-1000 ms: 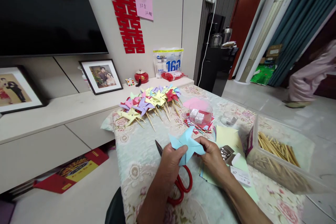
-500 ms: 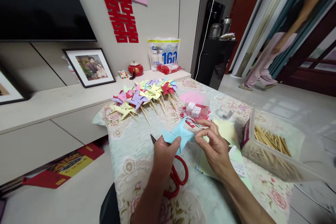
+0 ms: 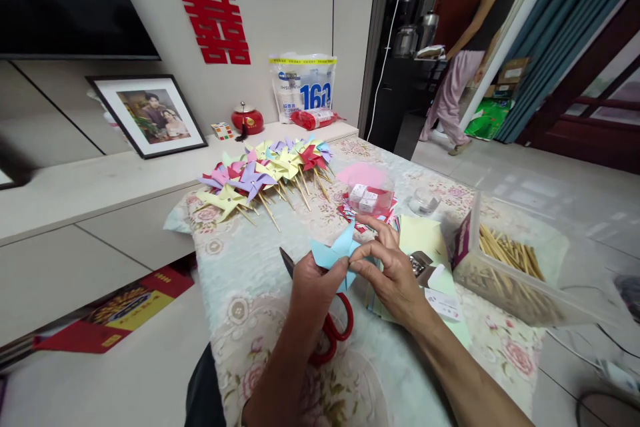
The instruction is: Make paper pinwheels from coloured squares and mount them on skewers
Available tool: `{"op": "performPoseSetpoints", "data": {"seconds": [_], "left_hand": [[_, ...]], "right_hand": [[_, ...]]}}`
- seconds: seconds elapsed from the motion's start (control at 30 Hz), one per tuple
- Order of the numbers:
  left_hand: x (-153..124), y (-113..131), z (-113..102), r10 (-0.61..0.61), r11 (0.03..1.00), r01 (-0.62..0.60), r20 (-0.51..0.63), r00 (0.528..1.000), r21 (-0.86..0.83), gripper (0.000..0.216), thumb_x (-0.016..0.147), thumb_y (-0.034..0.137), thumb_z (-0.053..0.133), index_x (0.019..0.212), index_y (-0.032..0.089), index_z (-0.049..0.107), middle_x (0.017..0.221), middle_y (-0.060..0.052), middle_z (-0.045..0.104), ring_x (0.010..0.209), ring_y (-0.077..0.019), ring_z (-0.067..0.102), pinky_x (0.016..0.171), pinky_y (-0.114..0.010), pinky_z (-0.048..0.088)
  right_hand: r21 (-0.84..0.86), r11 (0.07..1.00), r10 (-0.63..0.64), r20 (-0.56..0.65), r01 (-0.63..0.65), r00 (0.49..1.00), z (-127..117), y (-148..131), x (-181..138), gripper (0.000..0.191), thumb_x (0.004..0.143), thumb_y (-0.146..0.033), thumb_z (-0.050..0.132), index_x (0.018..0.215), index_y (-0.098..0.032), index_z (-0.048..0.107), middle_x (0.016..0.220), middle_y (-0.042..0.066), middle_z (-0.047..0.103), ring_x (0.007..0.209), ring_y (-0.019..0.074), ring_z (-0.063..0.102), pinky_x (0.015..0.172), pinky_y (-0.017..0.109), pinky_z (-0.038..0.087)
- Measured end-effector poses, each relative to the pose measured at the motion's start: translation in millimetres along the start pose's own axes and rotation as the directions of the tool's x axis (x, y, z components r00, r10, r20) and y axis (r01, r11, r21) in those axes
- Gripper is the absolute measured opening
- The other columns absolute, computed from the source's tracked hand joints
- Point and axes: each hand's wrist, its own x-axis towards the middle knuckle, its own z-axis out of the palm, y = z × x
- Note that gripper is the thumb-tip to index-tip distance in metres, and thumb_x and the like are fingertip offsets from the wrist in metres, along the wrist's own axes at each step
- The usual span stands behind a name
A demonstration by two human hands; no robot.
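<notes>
A light blue paper pinwheel (image 3: 331,255) without a stick is held above the table. My left hand (image 3: 316,287) grips its near side, thumb on top. At the pinwheel's middle, the thumb and forefinger of my right hand (image 3: 393,277) are pinched together and touch the paper. Whatever lies between those fingertips is too small to make out. Red-handled scissors (image 3: 345,320) rest on the cloth beneath my left hand, partly covered by it. Beside my right hand, a small opened box with shiny metal pieces (image 3: 419,263) lies on a stack of pale paper sheets (image 3: 425,235).
Finished pinwheels on sticks (image 3: 270,170) lie in a pile at the table's far left. A clear bin of wooden sticks (image 3: 510,257) stands at right. Farther back are a clear tub with small white boxes (image 3: 371,197) and a clear round container (image 3: 425,201). A person (image 3: 470,47) is across the room.
My right fingers have moved left from the pinwheel's edge onto its middle. The view has shifted slightly, and the person across the room has moved left toward the black cabinet.
</notes>
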Motion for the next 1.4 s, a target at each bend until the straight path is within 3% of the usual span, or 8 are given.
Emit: {"op": "performPoseSetpoints", "data": {"seconds": [0.47, 0.73, 1.0, 1.4], "left_hand": [[0.3, -2.3, -2.0, -0.063, 0.997, 0.063, 0.015, 0.998, -0.034, 0.017, 0.059, 0.025, 0.078, 0.070, 0.015, 0.070, 0.063, 0.000, 0.070, 0.060, -0.0164, 0.062, 0.058, -0.025, 0.049], [-1.6, 1.1, 0.0, -0.084, 0.995, 0.085, 0.016, 0.996, -0.057, 0.016, 0.058, 0.024, 0.079, 0.070, 0.016, 0.070, 0.060, 0.001, 0.067, 0.063, -0.0182, 0.064, 0.061, -0.027, 0.050], [-3.4, 2.0, 0.3, -0.055, 0.998, 0.055, 0.018, 0.998, -0.031, 0.012, 0.062, 0.024, 0.075, 0.069, 0.017, 0.069, 0.058, 0.002, 0.066, 0.065, -0.0181, 0.064, 0.058, -0.025, 0.048], [-0.4, -4.0, -0.8, -0.054, 0.998, 0.055, 0.046, 0.997, -0.013, 0.019, 0.064, 0.027, 0.075, 0.077, 0.014, 0.071, 0.068, 0.000, 0.070, 0.059, -0.0127, 0.058, 0.059, -0.023, 0.047]], "right_hand": [[0.063, 0.994, 0.090, -0.009, -0.089, 0.996, 0.3, 2.9, 0.2, 0.016, 0.092, -0.031, 0.064, 0.078, -0.023, 0.068, 0.136, 0.006, 0.054, 0.129, 0.0281, 0.045, 0.109, 0.048, 0.029], [0.116, 0.984, 0.139, 0.005, -0.139, 0.990, 1.4, 3.3, 0.1, 0.018, 0.093, -0.030, 0.062, 0.077, -0.023, 0.066, 0.137, 0.006, 0.053, 0.132, 0.0280, 0.042, 0.110, 0.047, 0.028], [0.146, 0.982, 0.124, 0.010, -0.124, 0.992, 1.5, 5.4, -0.6, 0.016, 0.092, -0.029, 0.064, 0.077, -0.023, 0.067, 0.137, 0.006, 0.051, 0.133, 0.0281, 0.041, 0.109, 0.047, 0.027], [0.260, 0.946, 0.191, 0.040, -0.195, 0.981, 2.5, 6.5, 0.8, 0.016, 0.089, -0.029, 0.066, 0.074, -0.023, 0.067, 0.133, 0.006, 0.049, 0.130, 0.0272, 0.041, 0.109, 0.044, 0.026]]}}
